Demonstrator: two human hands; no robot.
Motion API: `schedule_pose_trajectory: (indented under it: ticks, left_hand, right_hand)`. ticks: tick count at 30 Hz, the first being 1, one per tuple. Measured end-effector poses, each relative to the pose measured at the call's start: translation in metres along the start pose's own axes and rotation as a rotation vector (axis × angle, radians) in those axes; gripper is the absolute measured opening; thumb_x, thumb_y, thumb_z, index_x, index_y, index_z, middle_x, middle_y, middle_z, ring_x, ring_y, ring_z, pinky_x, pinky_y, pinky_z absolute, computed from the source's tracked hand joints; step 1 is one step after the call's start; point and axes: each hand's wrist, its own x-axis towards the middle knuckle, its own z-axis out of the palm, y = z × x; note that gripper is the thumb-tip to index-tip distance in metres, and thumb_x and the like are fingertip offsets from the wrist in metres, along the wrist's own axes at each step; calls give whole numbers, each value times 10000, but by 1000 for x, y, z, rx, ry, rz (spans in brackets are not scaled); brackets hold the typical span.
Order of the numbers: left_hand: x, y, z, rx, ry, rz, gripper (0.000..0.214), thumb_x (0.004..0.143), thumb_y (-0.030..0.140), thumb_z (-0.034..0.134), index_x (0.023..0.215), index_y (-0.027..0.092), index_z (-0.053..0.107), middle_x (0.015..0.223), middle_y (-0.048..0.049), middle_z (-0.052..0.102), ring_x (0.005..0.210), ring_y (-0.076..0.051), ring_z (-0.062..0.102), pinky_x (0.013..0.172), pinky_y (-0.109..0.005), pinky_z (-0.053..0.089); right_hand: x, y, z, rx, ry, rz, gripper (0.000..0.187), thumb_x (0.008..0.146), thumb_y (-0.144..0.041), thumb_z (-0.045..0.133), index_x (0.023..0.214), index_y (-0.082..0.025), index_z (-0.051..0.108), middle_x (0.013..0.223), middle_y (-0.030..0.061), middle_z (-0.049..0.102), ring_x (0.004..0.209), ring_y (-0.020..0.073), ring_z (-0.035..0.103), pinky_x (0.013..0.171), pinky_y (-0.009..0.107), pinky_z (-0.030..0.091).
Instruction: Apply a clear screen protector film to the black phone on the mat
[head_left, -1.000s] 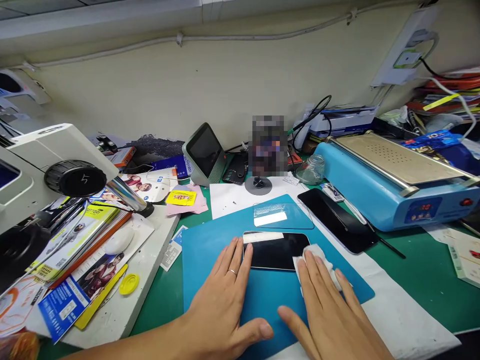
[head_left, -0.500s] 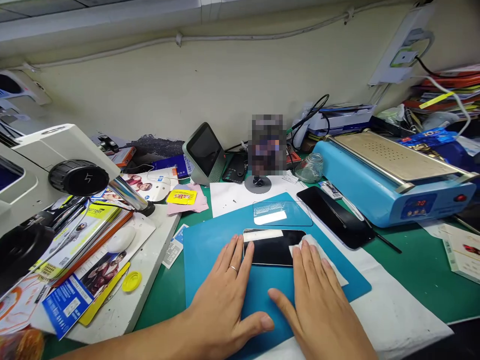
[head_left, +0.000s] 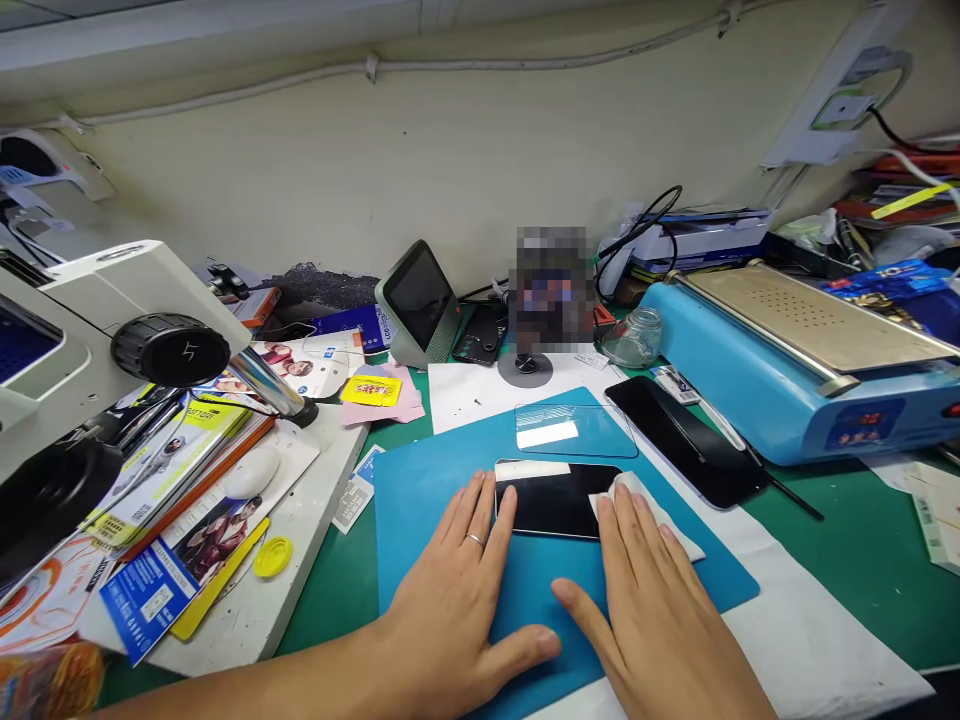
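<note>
A phone with a dark, glossy screen [head_left: 559, 510] lies lengthwise on a blue mat [head_left: 420, 520]. My left hand [head_left: 457, 590] rests palm down with its fingers stretched out, the fingertips at the phone's left end. My right hand [head_left: 660, 600] is also flat, thumb spread away; its fingertips press a white wipe [head_left: 637, 488] against the phone's right end. Part of the wipe is hidden under those fingers. Just beyond the phone, a clear glass sheet with a dark border [head_left: 600, 430] lies on the mat, a white reflection across it.
Right of the mat lies a larger black phone [head_left: 679, 440], with a blue heating plate machine [head_left: 750, 400] behind it. A glass jar [head_left: 634, 338] and a small display device [head_left: 416, 300] stand at the back. On the left are a microscope [head_left: 142, 310] and piled packets [head_left: 180, 560].
The whole view has shifted a little, so things appear slightly further right. Both hands stay flat at the phone's two ends; the wipe's free edge looks slightly shifted.
</note>
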Motion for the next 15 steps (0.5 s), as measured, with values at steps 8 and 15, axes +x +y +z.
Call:
schedule_pose_trajectory:
  ticks: [8, 15]
  left_hand:
    - [1, 0, 4, 36, 36, 15, 1050, 980, 686, 473, 1577, 223, -256, 1681, -165, -42, 1533, -416, 26, 1183, -668, 267]
    - [3, -5, 6, -5, 69, 61, 1028, 960, 797, 270, 1586, 150, -226, 1681, -165, -66, 1539, -399, -3, 1226, -625, 194]
  right_hand:
    - [35, -3, 1, 168, -247, -156, 914, 976, -647, 389, 1608, -68, 72, 1612, 216, 255, 1456, 370, 349, 1088, 537, 475]
    - [56, -23, -5, 473, -391, -286, 983, 883, -772, 416, 1605, -140, 200, 1634, 128, 253, 1496, 293, 295, 1186, 454, 361]
